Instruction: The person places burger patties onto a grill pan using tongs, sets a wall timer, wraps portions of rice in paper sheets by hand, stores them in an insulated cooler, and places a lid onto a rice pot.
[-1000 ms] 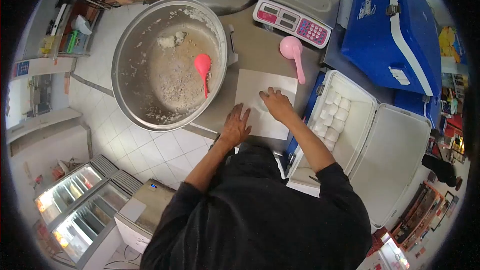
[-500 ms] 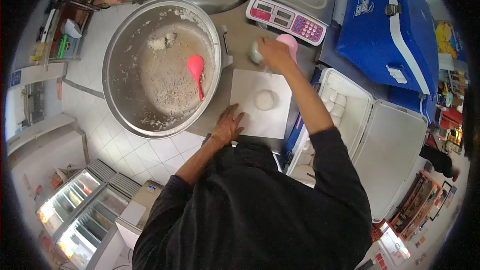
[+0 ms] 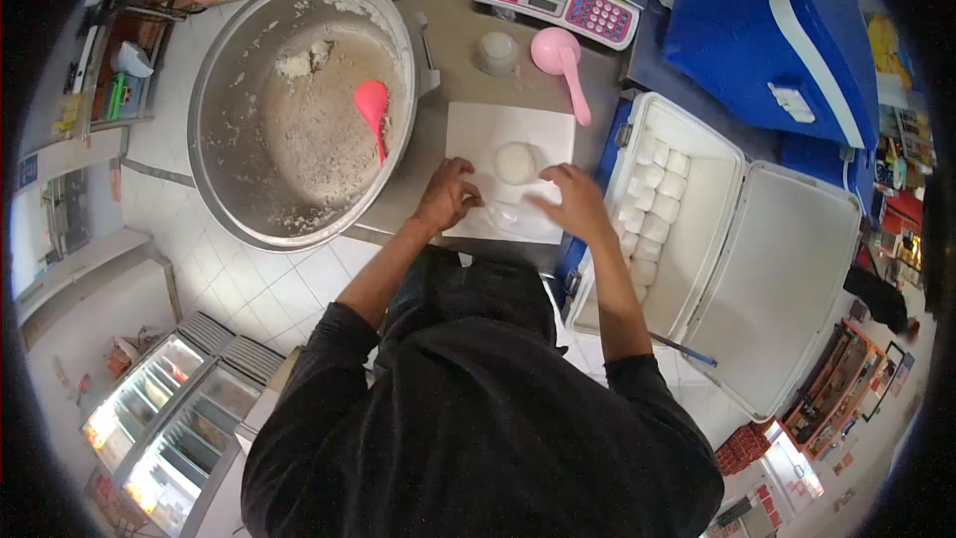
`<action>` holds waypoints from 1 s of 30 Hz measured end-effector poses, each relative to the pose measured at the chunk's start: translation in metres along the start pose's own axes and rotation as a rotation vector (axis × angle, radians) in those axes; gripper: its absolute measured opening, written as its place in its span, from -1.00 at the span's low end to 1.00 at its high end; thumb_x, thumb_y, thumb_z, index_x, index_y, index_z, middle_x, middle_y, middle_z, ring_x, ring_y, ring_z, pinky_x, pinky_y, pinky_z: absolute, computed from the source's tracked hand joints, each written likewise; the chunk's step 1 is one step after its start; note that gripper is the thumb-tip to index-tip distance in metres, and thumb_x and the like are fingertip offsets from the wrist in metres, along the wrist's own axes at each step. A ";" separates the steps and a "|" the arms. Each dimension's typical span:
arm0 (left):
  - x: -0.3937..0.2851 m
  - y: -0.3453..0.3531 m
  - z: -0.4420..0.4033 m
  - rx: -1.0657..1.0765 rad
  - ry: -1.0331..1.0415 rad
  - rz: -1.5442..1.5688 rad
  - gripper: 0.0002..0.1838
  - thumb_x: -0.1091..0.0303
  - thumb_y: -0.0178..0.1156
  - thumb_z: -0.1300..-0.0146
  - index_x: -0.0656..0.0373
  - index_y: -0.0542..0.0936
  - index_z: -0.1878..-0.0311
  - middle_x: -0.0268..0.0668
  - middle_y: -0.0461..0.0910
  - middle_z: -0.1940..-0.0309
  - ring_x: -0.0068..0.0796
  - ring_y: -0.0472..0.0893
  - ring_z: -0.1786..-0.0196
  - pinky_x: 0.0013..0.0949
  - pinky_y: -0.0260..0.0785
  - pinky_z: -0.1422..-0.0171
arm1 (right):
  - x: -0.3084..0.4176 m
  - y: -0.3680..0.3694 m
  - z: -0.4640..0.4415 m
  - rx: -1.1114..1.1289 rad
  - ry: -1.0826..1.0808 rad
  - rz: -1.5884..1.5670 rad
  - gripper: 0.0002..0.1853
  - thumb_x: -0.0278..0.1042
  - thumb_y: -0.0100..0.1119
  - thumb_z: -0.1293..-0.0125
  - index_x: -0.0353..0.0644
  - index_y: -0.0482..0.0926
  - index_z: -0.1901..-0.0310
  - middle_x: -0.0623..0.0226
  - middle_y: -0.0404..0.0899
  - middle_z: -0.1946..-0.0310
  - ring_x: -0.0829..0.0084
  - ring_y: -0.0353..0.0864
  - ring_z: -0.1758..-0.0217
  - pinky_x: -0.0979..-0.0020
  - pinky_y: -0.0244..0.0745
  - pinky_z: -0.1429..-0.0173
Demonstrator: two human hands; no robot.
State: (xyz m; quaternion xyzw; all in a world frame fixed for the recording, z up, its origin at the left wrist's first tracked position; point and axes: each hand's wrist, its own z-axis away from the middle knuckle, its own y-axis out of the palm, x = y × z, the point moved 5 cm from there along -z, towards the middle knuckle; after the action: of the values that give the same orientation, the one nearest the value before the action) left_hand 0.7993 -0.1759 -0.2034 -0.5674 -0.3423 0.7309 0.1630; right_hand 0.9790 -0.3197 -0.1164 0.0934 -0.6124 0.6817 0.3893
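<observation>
A round mound of white rice (image 3: 515, 162) lies on a square white paper sheet (image 3: 468, 130) in front of me. Clear plastic film (image 3: 510, 217) shows on the near half of the paper. At the left edge, my left hand (image 3: 446, 196) is curled, its fingertips closed on the film's corner. My right hand (image 3: 576, 201) is over the right side, thumb and fingers apart, close beside the rice. Beyond the paper stand a small translucent cup (image 3: 496, 54) and a pink scoop (image 3: 556, 52) with its handle toward me.
A large metal pot (image 3: 204, 139) at left holds rice remnants and a red rice spoon (image 3: 371, 105). A pink-and-white digital scale (image 3: 553, 0) sits at the back. On the right, an open cooler (image 3: 742, 164) contains several white wrapped packets (image 3: 655, 204); a blue cooler (image 3: 737, 50) stands behind.
My right hand has let go of the cup beside the pink scoop and come back to the paper. My left hand has gone from lying flat to curled at the film. The view has shifted slightly.
</observation>
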 end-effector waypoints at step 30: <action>-0.044 -0.017 0.032 -0.092 0.115 -0.229 -0.72 0.65 0.20 -0.07 0.23 0.59 0.10 -0.05 0.50 0.00 0.02 0.53 -0.06 -0.09 0.49 -0.12 | -0.009 0.058 0.053 -0.188 0.011 0.323 -0.56 -0.53 0.10 -0.22 -0.27 0.44 -0.18 0.04 0.44 -0.16 0.11 0.52 -0.19 0.13 0.52 -0.13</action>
State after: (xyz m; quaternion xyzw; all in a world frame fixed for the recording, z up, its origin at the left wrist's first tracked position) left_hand 0.7802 -0.2014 -0.1569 -0.5725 -0.4281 0.6574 0.2384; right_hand 0.9290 -0.3687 -0.1531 -0.0465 -0.6782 0.6757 0.2850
